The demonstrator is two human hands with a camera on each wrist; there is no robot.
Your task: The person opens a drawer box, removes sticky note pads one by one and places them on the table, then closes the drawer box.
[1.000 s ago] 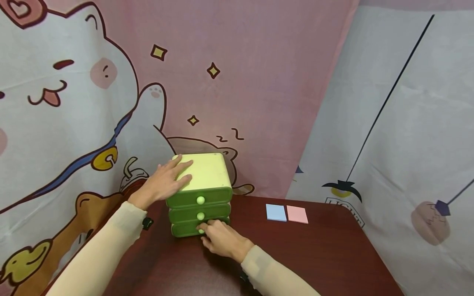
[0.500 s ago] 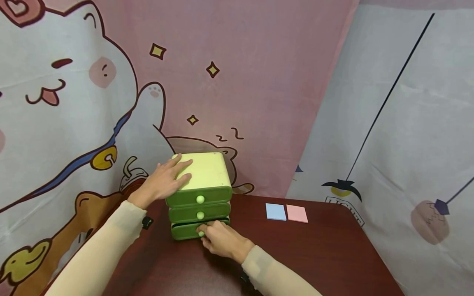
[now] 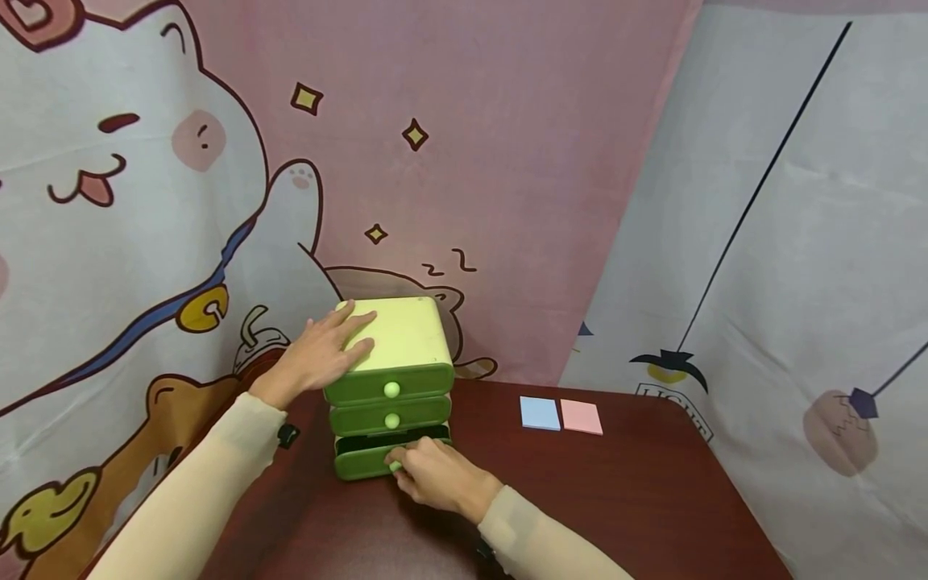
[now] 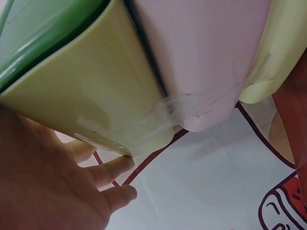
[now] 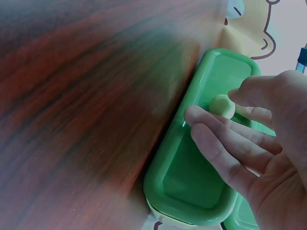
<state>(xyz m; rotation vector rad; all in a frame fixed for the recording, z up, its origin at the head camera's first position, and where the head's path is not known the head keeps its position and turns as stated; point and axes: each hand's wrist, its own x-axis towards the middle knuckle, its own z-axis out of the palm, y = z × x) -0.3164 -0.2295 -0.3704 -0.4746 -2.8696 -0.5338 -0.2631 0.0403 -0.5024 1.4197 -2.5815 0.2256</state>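
A small drawer cabinet (image 3: 402, 334) with a pale yellow top and three green drawer fronts stands on the table. Its bottom drawer (image 3: 362, 463) is pulled partly out, and a dark gap shows above its front. My right hand (image 3: 442, 475) pinches the round light-green knob (image 5: 222, 106) of that drawer between thumb and fingers. Spread fingers of my left hand (image 3: 322, 354) rest on the cabinet's top at its left edge. In the left wrist view, clear tape (image 4: 158, 117) runs along the cabinet's yellow and pink side, beside the left hand (image 4: 57, 182).
A blue sticky-note pad (image 3: 540, 413) and a pink sticky-note pad (image 3: 582, 416) lie side by side to the cabinet's right. The dark red-brown table (image 3: 616, 499) meets a cartoon-printed cloth (image 3: 507, 161) behind it.
The bottom drawer has slid out toward me, with my right hand moving along on its knob. At first it was closed. My left hand has stayed on the cabinet's top.
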